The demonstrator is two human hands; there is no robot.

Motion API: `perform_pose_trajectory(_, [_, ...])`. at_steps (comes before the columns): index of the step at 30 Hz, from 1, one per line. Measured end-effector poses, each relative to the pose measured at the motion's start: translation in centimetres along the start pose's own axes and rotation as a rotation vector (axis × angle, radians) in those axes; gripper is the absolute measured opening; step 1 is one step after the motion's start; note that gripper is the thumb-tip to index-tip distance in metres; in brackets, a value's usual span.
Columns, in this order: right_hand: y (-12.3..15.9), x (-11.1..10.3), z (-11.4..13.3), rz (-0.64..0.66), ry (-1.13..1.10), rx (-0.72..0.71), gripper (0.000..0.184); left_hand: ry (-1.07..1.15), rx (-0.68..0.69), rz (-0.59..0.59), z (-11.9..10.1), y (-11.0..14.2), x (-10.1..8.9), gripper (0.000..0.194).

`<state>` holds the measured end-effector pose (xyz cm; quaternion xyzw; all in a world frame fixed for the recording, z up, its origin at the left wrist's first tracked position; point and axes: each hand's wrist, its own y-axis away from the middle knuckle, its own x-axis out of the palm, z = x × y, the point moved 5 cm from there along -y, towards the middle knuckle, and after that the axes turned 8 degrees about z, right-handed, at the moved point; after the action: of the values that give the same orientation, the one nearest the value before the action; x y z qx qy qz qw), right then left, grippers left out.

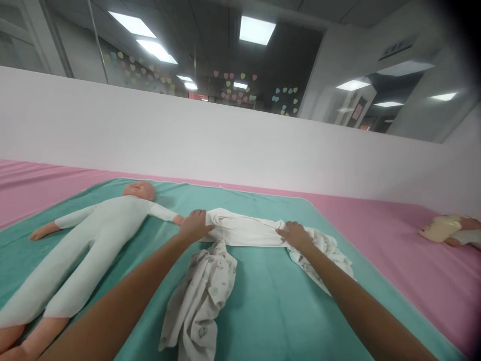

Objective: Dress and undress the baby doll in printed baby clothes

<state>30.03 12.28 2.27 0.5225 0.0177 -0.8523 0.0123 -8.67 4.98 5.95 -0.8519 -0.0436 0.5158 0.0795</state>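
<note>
A folded white garment [246, 228] lies stretched across the green mat [263, 301]. My left hand [196, 224] rests on its left end with the fingers bent over the cloth. On the right end my right hand [296, 234] presses down, fingers close together. A second, patterned white garment [201, 296] lies crumpled below the left hand. More patterned cloth [326, 250] bunches under my right forearm. A baby doll [93, 235] in a white bodysuit lies on its back to the left, one arm reaching almost to my left hand.
The green mat sits on a pink sheet [394, 240]. A white partition wall [225, 140] runs behind it. At the far right edge lies a cream object [441, 228] beside part of another doll [464, 235].
</note>
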Motion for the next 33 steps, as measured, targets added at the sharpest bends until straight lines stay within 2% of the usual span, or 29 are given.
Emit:
perform_pose_trajectory(2, [0.3,-0.2,-0.8,0.007,0.007,-0.006,0.022,-0.059,-0.037,0.094,-2.0,-1.5,3.1,0.035])
perform_pose_trajectory(3, [0.3,-0.2,-0.7,0.007,-0.003,-0.030,0.018,-0.071,-0.066,0.113,-2.5,-2.0,3.9,0.031])
perform_pose_trajectory(5, [0.2,-0.3,0.4,-0.004,-0.051,-0.096,0.013,-0.044,-0.124,0.099,-3.2,-2.5,4.2,0.021])
perform_pose_trajectory(8, [0.6,-0.7,3.2,-0.023,-0.175,-0.183,0.022,0.019,-0.153,0.069,-4.9,-2.2,2.6,0.018])
perform_pose_trajectory(10, [1.6,-0.9,5.5,-0.013,-0.357,-0.231,0.034,0.070,-0.134,0.032,-7.4,-1.4,0.9,0.024])
perform_pose_trajectory(11, [2.4,-1.0,6.9,0.006,-0.508,-0.261,0.038,0.110,-0.111,0.007,-9.1,-0.8,0.1,0.027])
perform_pose_trajectory(12, [3.4,-1.0,8.3,0.051,-0.768,-0.302,0.039,0.157,-0.076,-0.019,-10.9,0.0,-0.8,0.029])
perform_pose_trajectory(13, [4.6,-0.8,9.7,0.129,-1.041,-0.350,0.040,0.306,-0.019,-0.060,-12.8,0.9,-1.6,0.029])
perform_pose_trajectory(14, [5.9,-0.6,11.1,0.226,-1.255,-0.389,0.041,0.456,0.082,-0.045,-14.7,1.8,-2.2,0.028])
perform_pose_trajectory(16, [8.6,-0.1,13.3,0.418,-1.500,-0.448,0.043,0.661,0.311,0.210,-18.3,4.0,-2.2,0.029])
perform_pose_trajectory(18, [10.7,0.6,14.2,0.507,-1.592,-0.459,0.044,0.753,0.389,0.365,-19.6,6.1,-2.1,0.033])
perform_pose_trajectory(19, [11.6,1.0,14.2,0.525,-1.617,-0.445,0.045,0.766,0.365,0.357,-19.2,6.9,-2.1,0.035])
perform_pose_trajectory(22, [13.7,2.8,14.3,0.656,-1.645,-0.390,0.039,0.731,0.164,0.175,-15.8,8.9,-2.1,0.045])
perform_pose_trajectory(23, [14.4,3.6,14.6,0.728,-1.629,-0.392,0.036,0.714,0.093,0.160,-14.4,9.6,-1.8,0.051])
perform_pose_trajectory(25, [15.6,4.9,15.6,0.806,-1.549,-0.419,0.038,0.698,-0.055,0.223,-11.9,11.1,-1.1,0.060])
perform_pose_trajectory(26, [16.0,5.5,16.1,0.784,-1.471,-0.436,0.041,0.699,-0.118,0.268,-10.8,11.8,-0.8,0.061])
perform_pose_trajectory(28, [16.3,6.4,16.7,0.620,-1.246,-0.479,0.047,0.689,-0.213,0.314,-8.9,13.1,-0.9,0.058])
perform_pose_trajectory(31, [15.5,7.3,16.4,0.362,-0.966,-0.524,0.046,0.553,-0.286,0.200,-6.5,14.0,-2.2,0.052])
perform_pose_trajectory(33, [14.4,8.1,14.9,0.315,-0.934,-0.454,0.040,0.441,-0.304,0.135,-5.5,14.2,-2.6,0.055])
